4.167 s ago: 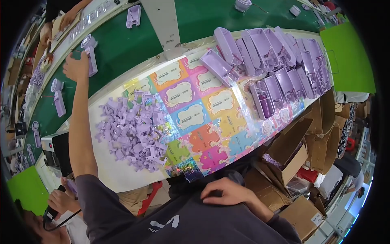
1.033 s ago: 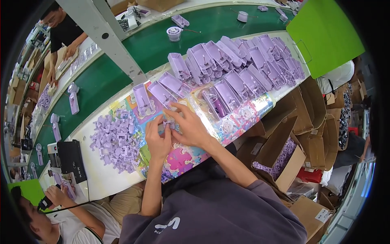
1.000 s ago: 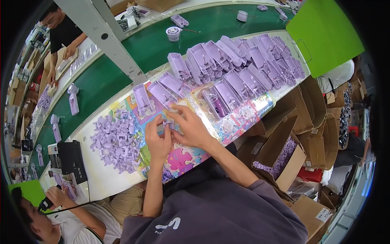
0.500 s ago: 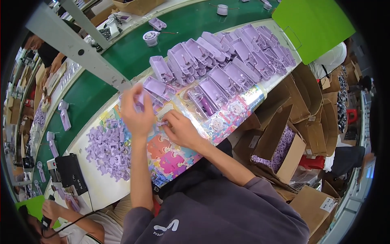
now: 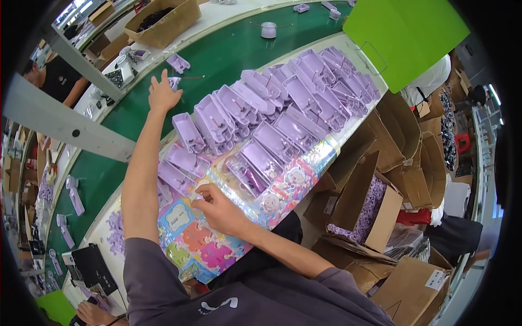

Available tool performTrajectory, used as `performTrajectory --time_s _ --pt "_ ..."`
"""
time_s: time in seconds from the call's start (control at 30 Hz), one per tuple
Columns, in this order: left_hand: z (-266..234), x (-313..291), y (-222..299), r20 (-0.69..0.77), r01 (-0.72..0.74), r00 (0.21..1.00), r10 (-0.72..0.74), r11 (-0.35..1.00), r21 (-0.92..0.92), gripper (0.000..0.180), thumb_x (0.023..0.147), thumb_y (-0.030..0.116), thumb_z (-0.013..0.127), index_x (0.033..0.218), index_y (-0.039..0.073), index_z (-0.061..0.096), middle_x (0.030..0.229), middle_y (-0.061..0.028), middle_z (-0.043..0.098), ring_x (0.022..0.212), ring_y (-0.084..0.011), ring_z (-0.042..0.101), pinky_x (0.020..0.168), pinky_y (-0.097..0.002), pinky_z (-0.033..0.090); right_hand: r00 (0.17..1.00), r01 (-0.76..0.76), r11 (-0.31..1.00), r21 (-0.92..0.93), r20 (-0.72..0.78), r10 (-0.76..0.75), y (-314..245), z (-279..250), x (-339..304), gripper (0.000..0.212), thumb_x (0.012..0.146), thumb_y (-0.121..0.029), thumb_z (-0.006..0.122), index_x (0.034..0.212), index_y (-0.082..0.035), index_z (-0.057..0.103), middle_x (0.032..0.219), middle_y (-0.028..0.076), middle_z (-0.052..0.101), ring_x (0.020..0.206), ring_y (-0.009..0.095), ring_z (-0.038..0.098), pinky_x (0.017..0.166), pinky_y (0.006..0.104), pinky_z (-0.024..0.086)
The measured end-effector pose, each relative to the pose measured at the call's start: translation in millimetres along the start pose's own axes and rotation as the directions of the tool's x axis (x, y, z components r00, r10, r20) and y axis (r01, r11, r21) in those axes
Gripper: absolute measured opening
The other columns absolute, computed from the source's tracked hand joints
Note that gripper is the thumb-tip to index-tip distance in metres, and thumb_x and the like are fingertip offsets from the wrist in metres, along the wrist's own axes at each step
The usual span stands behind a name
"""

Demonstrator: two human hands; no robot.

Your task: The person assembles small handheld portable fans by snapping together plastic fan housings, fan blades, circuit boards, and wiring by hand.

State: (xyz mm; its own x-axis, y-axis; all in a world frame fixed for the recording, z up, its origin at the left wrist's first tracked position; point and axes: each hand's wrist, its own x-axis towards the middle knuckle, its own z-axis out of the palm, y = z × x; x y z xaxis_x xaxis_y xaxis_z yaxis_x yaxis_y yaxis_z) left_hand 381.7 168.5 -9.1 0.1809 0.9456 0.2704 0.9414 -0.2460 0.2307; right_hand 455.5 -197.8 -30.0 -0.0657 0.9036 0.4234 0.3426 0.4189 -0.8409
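My left hand stretches out over the green conveyor belt, fingers spread, at a round pale-purple part with a thin wire. The part shows partly behind the fingers. My right hand hovers above a colourful cartoon-printed mat, with thumb and fingertips pinched together. What they pinch is mostly hidden; something small and pale shows at the tips. Beyond that hand lie two purple shell halves and a shell with a shiny purple cylinder inside.
Many purple shells are heaped along the worktable. Small purple pieces lie partly behind my left arm. A metal post stands at the left, a green panel at the far right. Cardboard boxes stand to the right.
My left hand has moved from above the mat out to the round part on the belt, and its fingers have spread. My right hand stays pinched over the mat. The whole view has shifted.
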Motion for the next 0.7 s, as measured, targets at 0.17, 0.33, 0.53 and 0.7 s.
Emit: performTrajectory --time_s 0.17,0.33,0.53,0.7 --pt "0.4 3.1 -3.3 0.128 0.057 0.991 -0.042 0.992 -0.115 0.067 0.08 0.034 0.08 0.138 0.016 0.053 0.136 -0.0212 0.053 0.118 -0.0443 0.061 0.096 -0.0508 0.053 1.0 0.008 1.0 -0.027 0.004 -0.008 -10.0 -5.0 3.1 0.027 0.083 0.003 0.069 0.109 -0.003 0.066 0.118 0.017 0.054 0.102 0.032 0.064 0.084 0.0385 0.057" --pt "-66.3 -46.1 29.8 -0.154 -0.031 0.988 -0.023 0.94 -0.339 0.061 0.072 0.024 0.079 0.128 0.013 0.058 0.123 -0.0133 0.061 0.108 -0.0356 0.066 0.091 -0.0458 0.054 0.994 0.096 0.991 -0.094 -0.047 -0.101 -11.1 -6.4 6.5 0.029 0.084 -0.005 0.07 0.112 -0.002 0.062 0.119 0.017 0.056 0.098 0.034 0.065 0.083 0.0413 0.055" --pt "-138.5 -171.0 41.2 -0.186 -0.236 0.972 0.145 0.612 -0.755 0.059 0.068 0.005 0.074 0.124 0.004 0.06 0.107 -0.008 0.064 0.097 -0.016 0.064 0.087 -0.0296 0.051 0.941 0.062 0.978 -0.199 -0.314 -0.124 -6.8 -11.8 4.7 0.029 0.081 -0.004 0.076 0.109 -0.003 0.068 0.116 0.016 0.062 0.101 0.034 0.064 0.085 0.0409 0.053" --pt "-175.6 -297.5 26.0 -0.116 -0.195 0.98 0.163 0.641 -0.743 0.055 0.062 0.005 0.072 0.116 0.003 0.064 0.101 -0.0104 0.065 0.093 -0.0234 0.065 0.086 -0.0333 0.051 0.91 -0.105 0.983 0.154 -0.383 0.157 -2.4 -24.1 -4.9 0.029 0.084 -0.005 0.077 0.111 -0.001 0.068 0.121 0.013 0.063 0.107 0.025 0.062 0.092 0.0331 0.049"
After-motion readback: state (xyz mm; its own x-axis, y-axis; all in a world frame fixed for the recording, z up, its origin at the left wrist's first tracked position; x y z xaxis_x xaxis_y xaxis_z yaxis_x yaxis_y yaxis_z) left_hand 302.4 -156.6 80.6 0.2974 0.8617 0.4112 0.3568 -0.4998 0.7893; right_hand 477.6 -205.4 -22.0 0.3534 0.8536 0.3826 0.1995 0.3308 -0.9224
